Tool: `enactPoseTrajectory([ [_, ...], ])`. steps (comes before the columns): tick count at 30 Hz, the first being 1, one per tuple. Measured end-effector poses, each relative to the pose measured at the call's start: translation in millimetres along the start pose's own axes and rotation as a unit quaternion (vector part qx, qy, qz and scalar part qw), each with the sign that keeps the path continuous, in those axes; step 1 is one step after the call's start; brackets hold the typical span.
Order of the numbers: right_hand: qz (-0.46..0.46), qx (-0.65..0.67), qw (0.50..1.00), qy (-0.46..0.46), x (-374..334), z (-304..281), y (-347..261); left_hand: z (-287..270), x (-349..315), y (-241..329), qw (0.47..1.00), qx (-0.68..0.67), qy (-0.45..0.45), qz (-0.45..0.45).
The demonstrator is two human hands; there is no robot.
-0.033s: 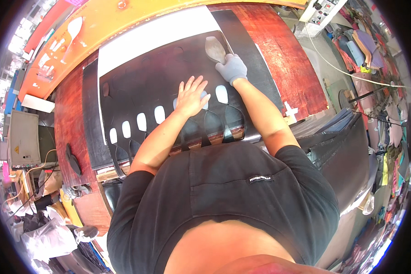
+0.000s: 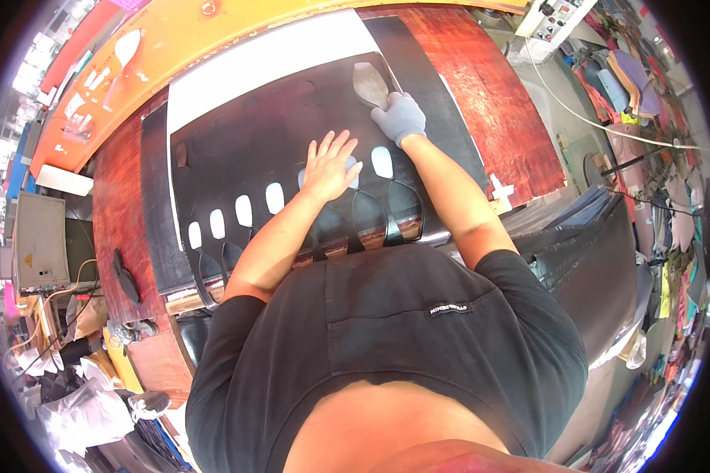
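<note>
Your gloved right hand (image 2: 400,119) grips a sole-shaped die (image 2: 368,83) at the far-right corner of the black sheet (image 2: 252,142); your left hand (image 2: 330,167) lies spread, gripping nothing. Cutouts (image 2: 383,162) line the near edge; the middle looks uncut.

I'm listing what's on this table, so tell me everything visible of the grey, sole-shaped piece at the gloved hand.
The grey, sole-shaped piece is broad around its middle and narrows toward the person, with a darker edge on its left. It looks hard and dull, perhaps metal. Its far end slants left, near the far right corner of the large, flat black sheet. The right hand in a pale grey glove holds its near end, partly hiding it.
</note>
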State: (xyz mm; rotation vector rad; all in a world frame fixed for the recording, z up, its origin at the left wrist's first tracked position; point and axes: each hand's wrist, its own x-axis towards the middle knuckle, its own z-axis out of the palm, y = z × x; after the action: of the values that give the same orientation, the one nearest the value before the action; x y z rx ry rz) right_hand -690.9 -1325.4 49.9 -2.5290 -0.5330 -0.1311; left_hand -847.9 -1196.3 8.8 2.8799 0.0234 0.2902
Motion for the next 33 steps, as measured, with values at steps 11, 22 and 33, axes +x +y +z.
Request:
enactPoseTrajectory([
  [11,0.028,0.021,0.999,-0.013,4.5,6.4,-5.3,1.2,1.6,-1.3,1.0,-0.006,0.013,-0.002],
  [22,0.028,0.163,0.986,-0.03,-22.1,-18.2,53.5,-10.0,32.7,-20.9,0.994,-0.082,0.069,0.023],
  [33,-0.14,0.056,0.988,0.044,-56.2,-4.6,56.1,-4.8,197.9,-57.2,0.956,-0.238,0.031,-0.169],
])
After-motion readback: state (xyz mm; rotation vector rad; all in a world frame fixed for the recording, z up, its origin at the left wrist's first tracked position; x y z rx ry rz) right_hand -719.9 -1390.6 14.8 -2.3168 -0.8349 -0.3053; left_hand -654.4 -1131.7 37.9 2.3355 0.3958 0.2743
